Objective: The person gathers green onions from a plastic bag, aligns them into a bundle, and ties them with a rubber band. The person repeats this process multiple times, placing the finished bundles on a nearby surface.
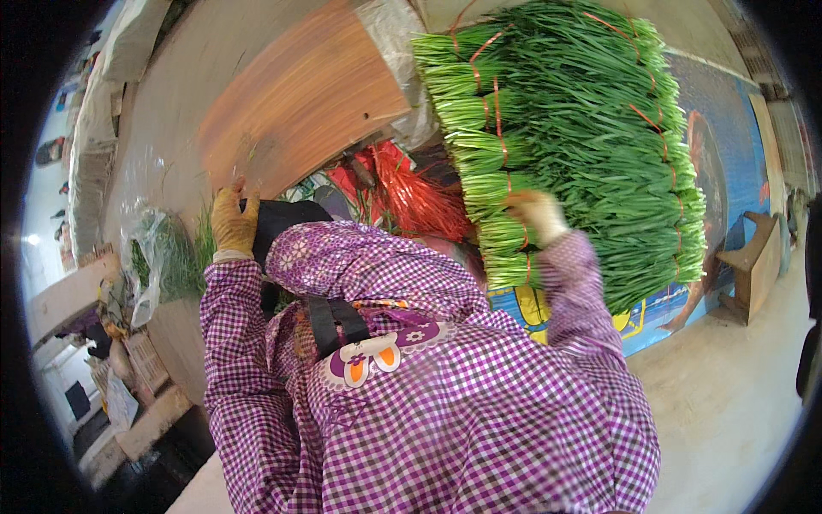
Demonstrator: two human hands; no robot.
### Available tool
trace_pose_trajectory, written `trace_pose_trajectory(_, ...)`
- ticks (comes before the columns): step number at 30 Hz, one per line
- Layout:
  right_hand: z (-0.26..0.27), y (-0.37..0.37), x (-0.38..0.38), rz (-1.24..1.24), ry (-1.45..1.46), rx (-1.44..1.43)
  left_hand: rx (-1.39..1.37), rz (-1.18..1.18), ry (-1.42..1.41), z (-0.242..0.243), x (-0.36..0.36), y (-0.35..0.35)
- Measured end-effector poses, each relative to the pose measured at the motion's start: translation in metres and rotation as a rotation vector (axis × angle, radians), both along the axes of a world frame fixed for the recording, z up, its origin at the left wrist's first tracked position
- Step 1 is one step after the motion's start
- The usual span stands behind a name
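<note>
On the left, my left hand (236,218), in a yellowish glove, is raised beside my knee at the near edge of a wooden board (308,90); its fingers are apart and nothing shows in it. My right hand (538,215), in a pale glove and blurred, is over the stem ends of a large stack of green leafy bundles (591,148), bound with red ties. Whether its fingers grip anything cannot be told. Between my hands lies a heap of red plastic strips (411,193), left of the stack.
A clear plastic bag (149,257) with loose greens stands at the left. Plastic film (398,58) lies between the board and the stack. The stack rests on a blue printed sheet (725,141). A small wooden stool (748,263) stands at the right on the concrete floor (713,398).
</note>
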State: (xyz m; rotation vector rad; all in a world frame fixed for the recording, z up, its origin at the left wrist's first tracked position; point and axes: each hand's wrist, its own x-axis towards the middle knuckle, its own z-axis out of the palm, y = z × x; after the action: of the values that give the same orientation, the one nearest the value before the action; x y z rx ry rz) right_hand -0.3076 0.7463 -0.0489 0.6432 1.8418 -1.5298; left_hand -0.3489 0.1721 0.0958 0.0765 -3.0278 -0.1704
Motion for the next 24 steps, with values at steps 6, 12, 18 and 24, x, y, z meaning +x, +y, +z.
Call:
trace_pose_trajectory(6,-0.134,-0.179,-0.026,-0.068,-0.293,-0.161,0.005,0.051,0.046,-0.009,0.033,0.003)
trace_pose_trajectory(12,-0.234,-0.192,-0.07,-0.725,-0.575,-0.366,0.033,0.131,0.063,-0.008,0.053,0.006)
trace_pose_trajectory(18,-0.245,-0.192,-0.096,-0.61,-0.541,-0.688,0.085,0.2,0.088,-0.002,0.043,0.011)
trace_pose_trajectory(24,-0.147,-0.161,-0.046,0.501,-0.509,0.034,0.144,0.245,0.001,0.005,0.042,0.007)
